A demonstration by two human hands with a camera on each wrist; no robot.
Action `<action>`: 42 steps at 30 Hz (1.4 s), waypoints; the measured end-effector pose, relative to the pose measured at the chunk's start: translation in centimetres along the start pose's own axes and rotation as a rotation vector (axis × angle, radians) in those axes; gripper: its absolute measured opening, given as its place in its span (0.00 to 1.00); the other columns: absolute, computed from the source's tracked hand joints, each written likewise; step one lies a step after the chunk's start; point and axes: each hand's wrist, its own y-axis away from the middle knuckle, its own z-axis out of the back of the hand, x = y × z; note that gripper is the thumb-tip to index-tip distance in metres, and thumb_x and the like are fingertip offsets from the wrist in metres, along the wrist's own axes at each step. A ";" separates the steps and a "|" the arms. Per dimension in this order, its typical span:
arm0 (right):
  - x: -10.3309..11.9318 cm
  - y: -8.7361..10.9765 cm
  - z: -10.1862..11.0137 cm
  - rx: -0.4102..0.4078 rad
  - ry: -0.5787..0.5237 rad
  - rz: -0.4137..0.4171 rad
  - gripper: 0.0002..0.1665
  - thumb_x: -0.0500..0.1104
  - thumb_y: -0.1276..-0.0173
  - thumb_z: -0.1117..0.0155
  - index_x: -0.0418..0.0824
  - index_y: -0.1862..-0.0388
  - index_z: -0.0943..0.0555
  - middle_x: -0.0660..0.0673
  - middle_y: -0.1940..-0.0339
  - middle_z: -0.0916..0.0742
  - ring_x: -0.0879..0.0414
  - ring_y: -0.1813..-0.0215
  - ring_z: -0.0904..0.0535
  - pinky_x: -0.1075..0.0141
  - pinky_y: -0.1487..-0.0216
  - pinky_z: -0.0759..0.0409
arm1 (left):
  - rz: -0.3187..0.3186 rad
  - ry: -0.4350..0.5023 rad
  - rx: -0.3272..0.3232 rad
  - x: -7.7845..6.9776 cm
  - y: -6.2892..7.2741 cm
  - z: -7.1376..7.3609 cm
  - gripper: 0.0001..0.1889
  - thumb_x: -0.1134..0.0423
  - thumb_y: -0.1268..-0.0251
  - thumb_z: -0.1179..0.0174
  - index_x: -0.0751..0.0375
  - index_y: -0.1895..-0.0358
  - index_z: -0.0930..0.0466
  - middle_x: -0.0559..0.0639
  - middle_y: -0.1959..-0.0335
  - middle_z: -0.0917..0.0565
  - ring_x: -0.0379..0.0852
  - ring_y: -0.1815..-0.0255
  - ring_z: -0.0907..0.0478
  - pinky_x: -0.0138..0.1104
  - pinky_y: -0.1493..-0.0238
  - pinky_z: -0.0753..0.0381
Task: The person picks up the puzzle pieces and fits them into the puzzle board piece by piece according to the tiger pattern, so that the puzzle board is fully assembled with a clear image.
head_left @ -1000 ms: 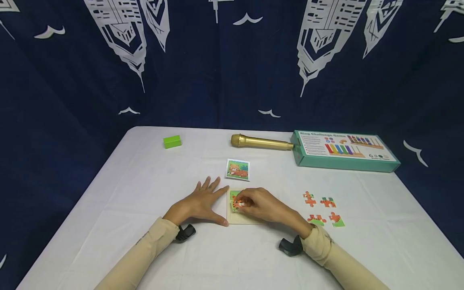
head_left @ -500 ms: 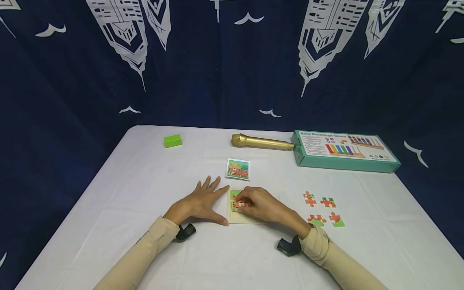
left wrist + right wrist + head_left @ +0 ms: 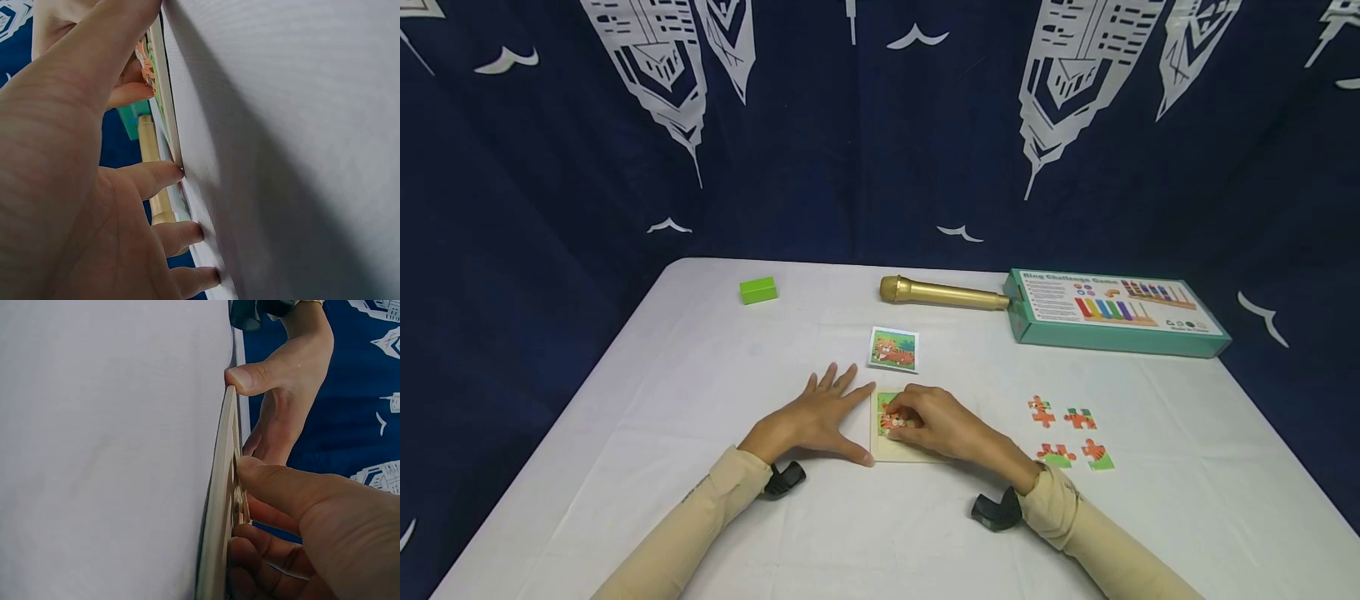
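Observation:
My left hand [image 3: 816, 417] lies with fingers spread, its thumb and forefinger at the left edge of a pale wooden puzzle board [image 3: 906, 452]. At the board's left side, my right hand [image 3: 943, 421] pinches a tiger-face puzzle piece [image 3: 891, 421] between thumb and curled fingers. Part of that piece and much of the board are hidden beneath the hand. Above it, a green piece [image 3: 886, 399] fills the top left corner. In the right wrist view, the thumb and fingers close around piece edges [image 3: 245, 509] just over the board [image 3: 215, 519].
Several loose tiger puzzle pieces [image 3: 1080, 418] lie to the right. Behind the board is a tiger picture card [image 3: 893, 350]. Farther back are a green block [image 3: 758, 290], a gold microphone [image 3: 947, 294] and a teal game box [image 3: 1120, 337] on the white-covered table [image 3: 647, 433].
The right hand shifts only very slightly at the same puzzle piece. The left hand keeps its place beside the board.

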 end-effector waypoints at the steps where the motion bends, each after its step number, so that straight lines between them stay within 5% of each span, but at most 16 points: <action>1: 0.0 0.0 0.0 -0.002 0.001 0.000 0.17 0.47 0.39 0.29 0.40 0.54 0.16 0.53 0.67 0.18 0.64 0.69 0.27 0.72 0.66 0.26 | 0.000 0.000 0.001 0.0 0.0 0.0 0.59 0.28 0.59 0.34 0.47 0.23 0.51 0.56 0.22 0.62 0.61 0.23 0.71 0.57 0.27 0.66; 13: -0.3 0.0 -0.3 -0.015 -0.017 0.011 0.16 0.44 0.39 0.29 0.40 0.53 0.17 0.52 0.66 0.18 0.63 0.68 0.27 0.73 0.68 0.26 | 0.005 -0.003 0.001 0.1 -0.2 -0.1 0.59 0.27 0.60 0.34 0.46 0.23 0.51 0.56 0.22 0.62 0.61 0.23 0.71 0.56 0.27 0.67; 21: -1.0 0.0 -0.1 -0.002 -0.167 -0.008 0.11 0.40 0.39 0.29 0.41 0.58 0.17 0.54 0.71 0.20 0.64 0.71 0.28 0.73 0.70 0.25 | -0.003 0.000 -0.006 0.1 -0.2 -0.1 0.59 0.27 0.60 0.34 0.46 0.23 0.51 0.56 0.22 0.62 0.62 0.23 0.71 0.57 0.27 0.66; 42: -1.0 0.1 0.1 -0.007 -0.191 0.003 0.07 0.40 0.38 0.30 0.41 0.62 0.16 0.54 0.72 0.20 0.65 0.71 0.28 0.73 0.70 0.25 | -0.007 0.006 -0.011 0.0 -0.1 0.0 0.59 0.28 0.60 0.33 0.47 0.23 0.50 0.57 0.22 0.61 0.62 0.23 0.70 0.57 0.27 0.67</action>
